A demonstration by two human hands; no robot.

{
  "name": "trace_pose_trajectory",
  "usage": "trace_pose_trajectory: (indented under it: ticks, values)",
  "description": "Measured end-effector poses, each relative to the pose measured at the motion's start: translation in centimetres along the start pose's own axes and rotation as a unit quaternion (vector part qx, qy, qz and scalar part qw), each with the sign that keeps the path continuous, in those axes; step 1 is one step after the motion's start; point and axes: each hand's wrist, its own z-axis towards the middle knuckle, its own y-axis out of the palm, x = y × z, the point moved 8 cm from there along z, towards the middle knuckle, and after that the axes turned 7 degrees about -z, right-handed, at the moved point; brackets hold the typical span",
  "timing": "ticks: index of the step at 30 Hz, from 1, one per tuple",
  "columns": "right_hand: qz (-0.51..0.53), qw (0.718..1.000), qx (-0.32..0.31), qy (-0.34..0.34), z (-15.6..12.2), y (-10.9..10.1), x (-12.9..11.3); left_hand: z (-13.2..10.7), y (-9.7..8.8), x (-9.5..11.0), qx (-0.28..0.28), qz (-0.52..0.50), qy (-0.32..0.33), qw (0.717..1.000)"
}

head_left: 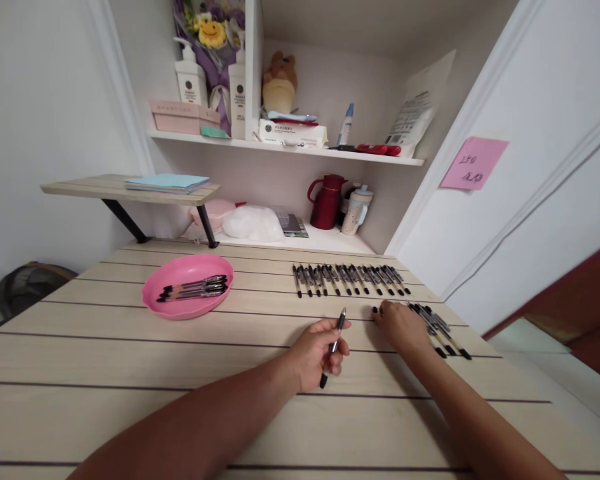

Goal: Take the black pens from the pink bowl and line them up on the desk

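My left hand is closed around a black pen, held upright-tilted above the wooden table. My right hand rests palm down on a second row of pens at the right, fingers curled over a pen cap there. A long row of pens lies side by side farther back on the table. A pink oval tray at the left holds several pens.
Behind the table a recess holds a red jug, a cup and a white bag. A small raised shelf carries blue booklets. A pink note sticks on the right wall. A fan stands at the left.
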Motion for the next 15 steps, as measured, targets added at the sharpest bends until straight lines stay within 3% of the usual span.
trace_pose_trajectory:
  ticks: [8, 15]
  values:
    - [0.006, 1.000, 0.007, 0.001, -0.2, 0.0, 0.5, 0.0, 0.0, 0.0, 0.000, 0.006, -0.002, 1.000]
    - [0.031, 0.999, 0.011, 0.038, -1.4, -1.3, 1.9, -0.1, 0.0, -0.1, 0.002, 0.001, -0.006, 1.000]
